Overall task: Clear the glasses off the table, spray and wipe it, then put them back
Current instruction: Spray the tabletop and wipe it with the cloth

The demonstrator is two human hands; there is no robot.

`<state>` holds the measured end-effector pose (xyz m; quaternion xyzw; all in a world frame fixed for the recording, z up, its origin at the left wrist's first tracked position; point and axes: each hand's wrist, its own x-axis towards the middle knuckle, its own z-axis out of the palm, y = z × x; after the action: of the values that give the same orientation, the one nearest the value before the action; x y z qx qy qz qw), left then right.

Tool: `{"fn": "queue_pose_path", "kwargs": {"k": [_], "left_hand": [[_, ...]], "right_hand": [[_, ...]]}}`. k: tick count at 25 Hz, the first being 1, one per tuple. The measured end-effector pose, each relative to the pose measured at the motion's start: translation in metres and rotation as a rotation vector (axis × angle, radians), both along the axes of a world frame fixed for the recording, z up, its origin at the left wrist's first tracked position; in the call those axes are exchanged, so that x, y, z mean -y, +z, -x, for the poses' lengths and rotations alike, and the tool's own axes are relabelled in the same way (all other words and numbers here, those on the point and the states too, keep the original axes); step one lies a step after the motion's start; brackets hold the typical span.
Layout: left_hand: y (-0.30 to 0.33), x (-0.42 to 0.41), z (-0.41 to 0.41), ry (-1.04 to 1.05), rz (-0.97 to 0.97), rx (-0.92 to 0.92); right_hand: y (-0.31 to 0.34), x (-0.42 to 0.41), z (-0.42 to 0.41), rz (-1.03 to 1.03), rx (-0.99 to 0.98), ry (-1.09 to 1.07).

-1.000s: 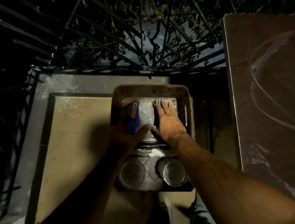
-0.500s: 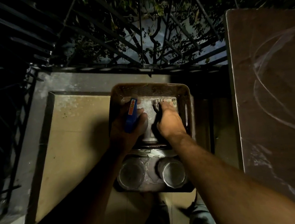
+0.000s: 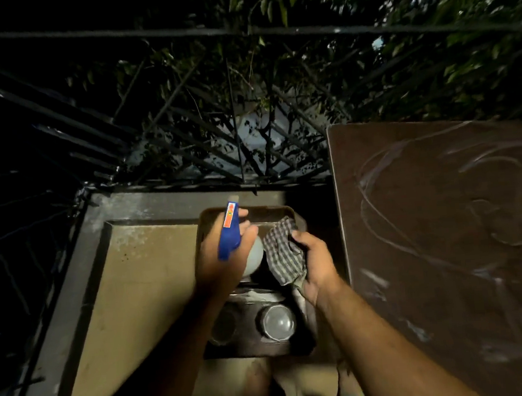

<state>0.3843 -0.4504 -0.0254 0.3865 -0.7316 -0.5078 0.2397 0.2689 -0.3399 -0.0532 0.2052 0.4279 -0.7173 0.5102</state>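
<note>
The left hand [image 3: 224, 258] grips the spray bottle [image 3: 238, 241] above the glasses [image 3: 278, 322]; right-hand fingers [image 3: 301, 241] bunch the checked cloth [image 3: 282, 256] beside it. The glasses stand below both, likely fragile and slippery, best held round the walls.

metal railing [image 3: 183, 116], leafy branches [image 3: 400, 68]

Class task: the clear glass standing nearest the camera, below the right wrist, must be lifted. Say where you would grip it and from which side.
Grip the glass around its rim from directly above: it seems to stand upright, and the right hand holding the cloth hovers just beyond it.
</note>
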Motion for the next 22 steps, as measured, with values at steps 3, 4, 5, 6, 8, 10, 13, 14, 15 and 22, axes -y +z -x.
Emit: {"fn": "queue_pose_path", "kwargs": {"k": [3, 4, 5, 6, 8, 10, 13, 14, 15, 22], "left_hand": [[0.031, -0.022, 0.001, 0.026, -0.059, -0.045], [0.044, -0.032, 0.002, 0.032, -0.088, -0.082], [0.053, -0.041, 0.003, 0.031, -0.112, -0.122], [0.06, -0.048, 0.005, 0.026, -0.129, -0.16], [0.076, -0.063, 0.013, 0.002, -0.163, -0.218], [0.083, -0.072, 0.024, -0.03, -0.205, -0.223], [0.085, -0.091, 0.048, -0.096, -0.266, -0.24], [0.085, -0.102, 0.057, -0.114, -0.257, -0.245], [0.087, -0.113, 0.067, -0.126, -0.234, -0.234], [0.085, -0.207, 0.138, -0.141, -0.075, -0.191]], "right_hand": [[0.038, -0.017, 0.0, -0.055, -0.14, 0.109], [0.05, -0.025, 0.002, -0.095, -0.203, 0.134], [0.059, -0.034, 0.004, -0.131, -0.239, 0.132], [0.064, -0.043, 0.007, -0.142, -0.25, 0.119], [0.08, -0.067, 0.014, -0.138, -0.291, 0.084], [0.094, -0.093, 0.023, -0.152, -0.364, 0.066], [0.09, -0.128, 0.048, -0.215, -0.44, 0.004], [0.086, -0.139, 0.058, -0.226, -0.448, -0.015], [0.082, -0.15, 0.069, -0.244, -0.455, -0.015], [0.052, -0.252, 0.177, -0.546, -0.818, 0.202]]}}
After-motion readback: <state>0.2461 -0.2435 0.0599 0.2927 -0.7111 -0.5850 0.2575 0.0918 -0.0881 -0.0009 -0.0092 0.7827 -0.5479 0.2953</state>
